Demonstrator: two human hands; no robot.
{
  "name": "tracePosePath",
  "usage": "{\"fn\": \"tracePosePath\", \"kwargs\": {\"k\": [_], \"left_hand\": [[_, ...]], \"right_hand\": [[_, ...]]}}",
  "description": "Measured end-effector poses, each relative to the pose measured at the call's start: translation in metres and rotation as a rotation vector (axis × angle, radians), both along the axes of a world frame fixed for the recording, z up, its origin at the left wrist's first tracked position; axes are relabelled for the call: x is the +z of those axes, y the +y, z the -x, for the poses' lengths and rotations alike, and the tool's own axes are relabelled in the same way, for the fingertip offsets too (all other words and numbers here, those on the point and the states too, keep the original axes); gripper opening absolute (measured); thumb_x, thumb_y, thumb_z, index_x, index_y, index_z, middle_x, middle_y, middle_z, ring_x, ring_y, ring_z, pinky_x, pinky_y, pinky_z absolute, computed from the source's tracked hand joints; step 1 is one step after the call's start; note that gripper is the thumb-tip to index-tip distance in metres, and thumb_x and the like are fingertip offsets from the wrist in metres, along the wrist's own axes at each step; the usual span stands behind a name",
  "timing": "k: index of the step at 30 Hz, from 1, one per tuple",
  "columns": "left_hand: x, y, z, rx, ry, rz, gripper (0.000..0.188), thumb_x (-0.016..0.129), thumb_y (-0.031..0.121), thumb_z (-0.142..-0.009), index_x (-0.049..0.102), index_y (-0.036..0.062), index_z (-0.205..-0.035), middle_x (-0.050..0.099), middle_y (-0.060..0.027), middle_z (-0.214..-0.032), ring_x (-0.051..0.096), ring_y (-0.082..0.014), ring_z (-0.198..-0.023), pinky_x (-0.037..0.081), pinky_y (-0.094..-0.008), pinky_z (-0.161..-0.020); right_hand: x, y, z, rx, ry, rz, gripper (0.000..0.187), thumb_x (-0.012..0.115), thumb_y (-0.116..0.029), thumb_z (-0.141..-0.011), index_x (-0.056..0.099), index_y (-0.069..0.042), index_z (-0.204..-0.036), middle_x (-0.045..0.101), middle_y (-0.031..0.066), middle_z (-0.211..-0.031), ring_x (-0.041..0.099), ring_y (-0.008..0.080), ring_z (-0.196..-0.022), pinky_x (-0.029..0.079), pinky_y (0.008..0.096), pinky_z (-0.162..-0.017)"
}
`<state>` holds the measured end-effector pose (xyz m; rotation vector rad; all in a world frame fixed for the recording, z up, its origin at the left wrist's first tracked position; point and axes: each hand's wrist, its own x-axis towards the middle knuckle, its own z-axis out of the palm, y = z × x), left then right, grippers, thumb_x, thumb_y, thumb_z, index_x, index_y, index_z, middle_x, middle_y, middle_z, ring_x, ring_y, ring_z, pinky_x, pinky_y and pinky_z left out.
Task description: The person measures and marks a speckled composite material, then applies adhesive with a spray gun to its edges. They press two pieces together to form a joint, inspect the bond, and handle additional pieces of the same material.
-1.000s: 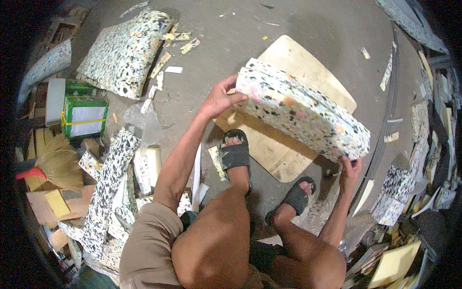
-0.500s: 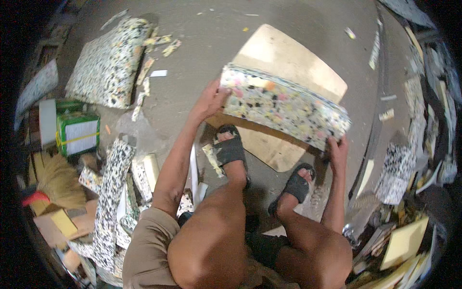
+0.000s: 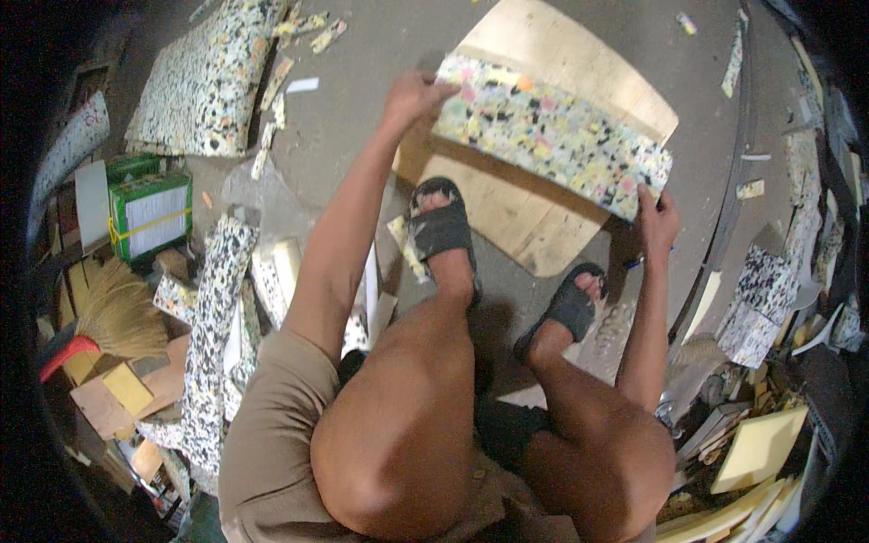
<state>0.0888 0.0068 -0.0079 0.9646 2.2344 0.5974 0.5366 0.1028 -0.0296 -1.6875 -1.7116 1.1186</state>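
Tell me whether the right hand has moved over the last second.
Yes: judged against the near corner of the pale board, the right hand, gripping the speckled foam, has moved forward, up the picture.

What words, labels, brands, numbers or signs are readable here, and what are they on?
None can be read.
White label on the green box: any print is too small and blurred.
Pink mark on the curled sheet: too small to make out.
Held foam: no lettering visible.
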Motion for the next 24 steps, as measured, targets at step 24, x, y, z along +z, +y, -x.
{"fn": "tracePosePath", "kwargs": {"k": [24], "left_hand": [[0.016,-0.085,-0.018,0.29,-0.745,-0.61,0.041,0.063,-0.006,-0.084,0.049,0.004,-0.12,0.065,-0.0113,-0.113,0.064,-0.0204,-0.105,0.053,-0.0356,-0.09]], "right_hand": [[0.06,-0.072,-0.019,0.014,0.316,0.152,0.051,0.077,0.003,-0.077,0.056,0.001,-0.124,0.067,0.0082,-0.113,0.062,0.0163,-0.103,0.05,0.0313,-0.091]]}}
